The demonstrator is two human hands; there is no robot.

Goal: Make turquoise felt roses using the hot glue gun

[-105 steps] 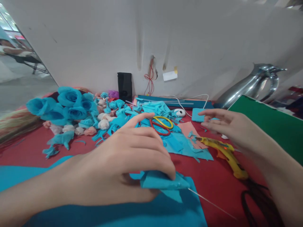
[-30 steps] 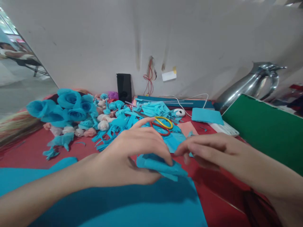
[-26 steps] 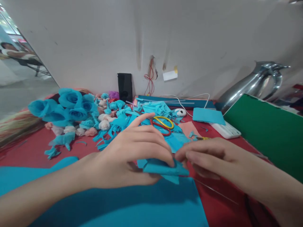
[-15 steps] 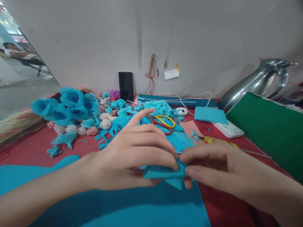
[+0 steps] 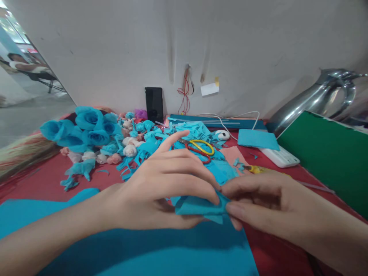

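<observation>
Between my two hands is a small piece of blue paper (image 5: 198, 207), rolled or folded, held above a large blue sheet (image 5: 161, 253). My left hand (image 5: 161, 188) grips its left part between thumb and fingers, with the index finger raised away. The right end is pinched by the thumb and fingertips of my right hand (image 5: 258, 203). Just beyond the fingers lie scissors (image 5: 202, 147) with one yellow and one red handle, among blue paper scraps (image 5: 195, 132).
Finished blue paper flowers (image 5: 89, 130) and small pale rosettes sit at the left. A phone (image 5: 154, 103) leans on the wall. At the right are a yellow glue gun or similar tool (image 5: 255, 169), a white device (image 5: 281, 156), a green board (image 5: 324, 157) and a metal jug (image 5: 313, 96).
The view has shifted slightly, so the surroundings sit a little further right. Both hands keep hold of the blue paper, and its lower flap has tilted up a bit.
</observation>
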